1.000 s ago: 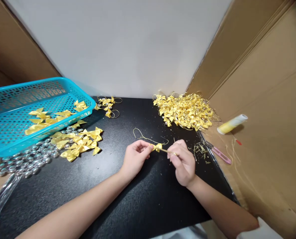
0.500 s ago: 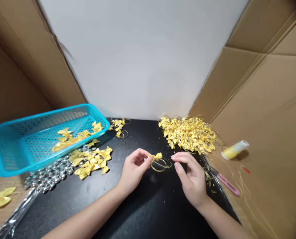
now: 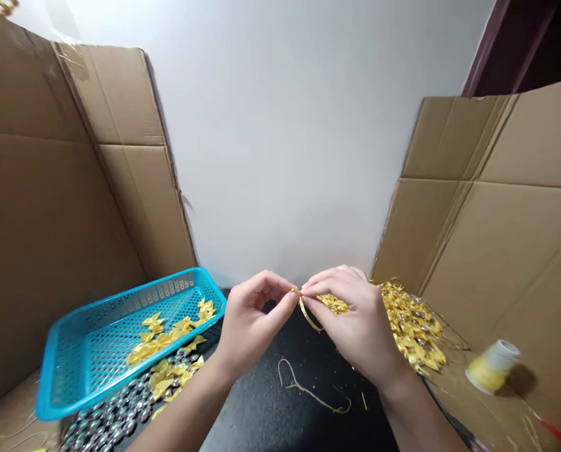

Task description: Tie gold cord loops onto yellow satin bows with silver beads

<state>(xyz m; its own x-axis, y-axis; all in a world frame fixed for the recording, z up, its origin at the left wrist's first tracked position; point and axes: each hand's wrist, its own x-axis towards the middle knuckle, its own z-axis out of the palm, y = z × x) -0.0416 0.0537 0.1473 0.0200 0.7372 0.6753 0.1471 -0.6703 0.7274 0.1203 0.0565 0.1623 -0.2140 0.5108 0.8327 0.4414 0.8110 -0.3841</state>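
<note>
Lower left: teal basket [image 3: 73, 351] with loose bows [image 3: 167, 339] inside, more spilling below beside silver beads [image 3: 115, 422] on the desk [image 3: 261, 414].

Centre: left hand [image 3: 249, 326] raised above the desk, thumb and forefinger pinched on the gold loop [image 3: 308, 314] at its top, near the middle of the frame. Right hand [image 3: 355, 326] meeting it from the other side, fingertips closed on the same point, loop hanging below between both. Whether a bow sits in the pinch cannot be told; hidden by fingers.

Best kept small and tight: pinch close to the joint, hold the loop still with the left, work the cord with the right, pull evenly so nothing slips.

Below centre: stray cord [image 3: 308, 389] lying on the desk.

Right: pile [image 3: 412, 326] of finished pieces, then a yellow spool [image 3: 492, 367] at lower right on cardboard.
</note>
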